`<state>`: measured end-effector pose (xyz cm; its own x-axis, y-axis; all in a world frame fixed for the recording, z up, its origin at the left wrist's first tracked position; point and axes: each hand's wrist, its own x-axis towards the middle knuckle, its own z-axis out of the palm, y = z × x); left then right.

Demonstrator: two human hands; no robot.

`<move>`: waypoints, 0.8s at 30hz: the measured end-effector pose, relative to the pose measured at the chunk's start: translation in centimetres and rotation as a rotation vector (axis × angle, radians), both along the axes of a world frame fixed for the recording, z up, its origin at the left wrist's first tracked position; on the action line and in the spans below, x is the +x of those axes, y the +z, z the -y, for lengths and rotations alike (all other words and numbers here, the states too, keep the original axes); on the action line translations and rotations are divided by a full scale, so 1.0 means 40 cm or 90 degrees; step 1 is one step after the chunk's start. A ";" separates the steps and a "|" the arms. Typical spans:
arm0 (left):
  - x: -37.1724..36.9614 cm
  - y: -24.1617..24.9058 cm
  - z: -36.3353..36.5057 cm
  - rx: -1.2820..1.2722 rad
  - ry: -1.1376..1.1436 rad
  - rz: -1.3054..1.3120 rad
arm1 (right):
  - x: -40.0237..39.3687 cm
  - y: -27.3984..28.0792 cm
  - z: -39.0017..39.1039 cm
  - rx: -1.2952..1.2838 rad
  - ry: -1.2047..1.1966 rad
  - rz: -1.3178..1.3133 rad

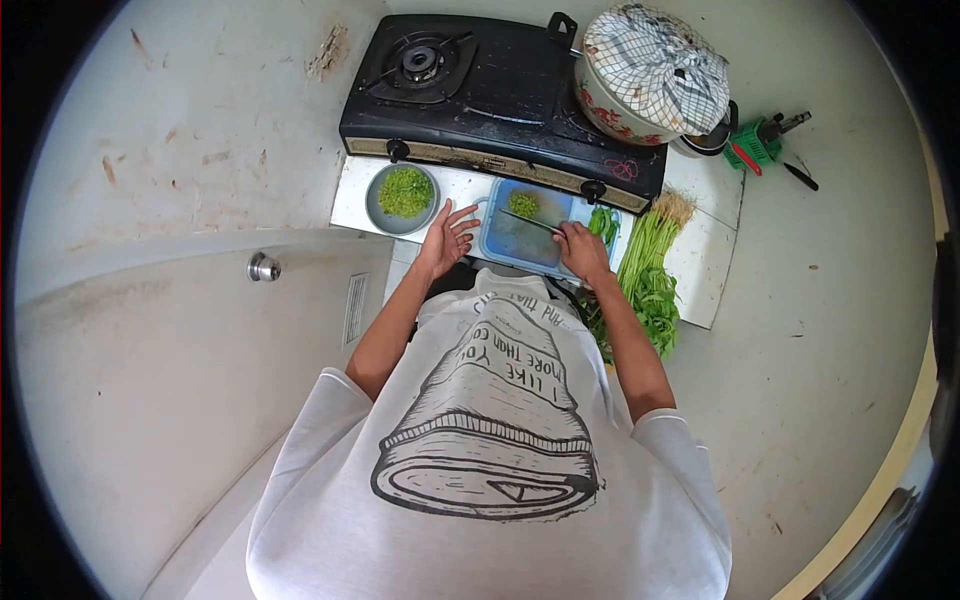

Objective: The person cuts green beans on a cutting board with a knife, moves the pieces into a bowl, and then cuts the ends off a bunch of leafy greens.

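My right hand (583, 251) is closed round the handle of a knife (533, 222), whose blade lies over a blue cutting board (510, 243). Beside the blade, near the board's far edge, is a small heap of chopped greens (523, 204). My left hand (449, 238) is held off the board's left side with its fingers apart and nothing in it. Just beyond it stands a round grey bowl (374, 212) with more chopped greens (405, 192) inside. Some green leaves (603, 222) lie at the board's right end, next to my right hand.
A black two-burner gas stove (500, 90) stands behind the board. On its right burner sits a pot (612, 112) with a checked cloth (655, 65) over it. Long leafy stalks (652, 250) with roots lie on the right. A green basket (757, 146) holds utensils at the far right.
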<state>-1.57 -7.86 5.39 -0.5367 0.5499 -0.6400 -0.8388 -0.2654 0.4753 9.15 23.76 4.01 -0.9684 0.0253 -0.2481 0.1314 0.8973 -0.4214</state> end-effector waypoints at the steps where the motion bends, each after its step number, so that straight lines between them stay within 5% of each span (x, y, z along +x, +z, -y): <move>1: 0.005 0.000 0.000 -0.003 0.003 -0.001 | -0.011 0.003 -0.003 0.009 0.004 0.011; 24: -0.058 -0.005 -0.058 -0.108 -0.141 -0.105 | 0.032 0.007 0.072 -0.009 -0.051 -0.016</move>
<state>-3.89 -5.55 5.19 -0.5199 0.5583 -0.6465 -0.7749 0.0102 0.6320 10.43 20.88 4.31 -0.9692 0.0997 -0.2250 0.1922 0.8779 -0.4386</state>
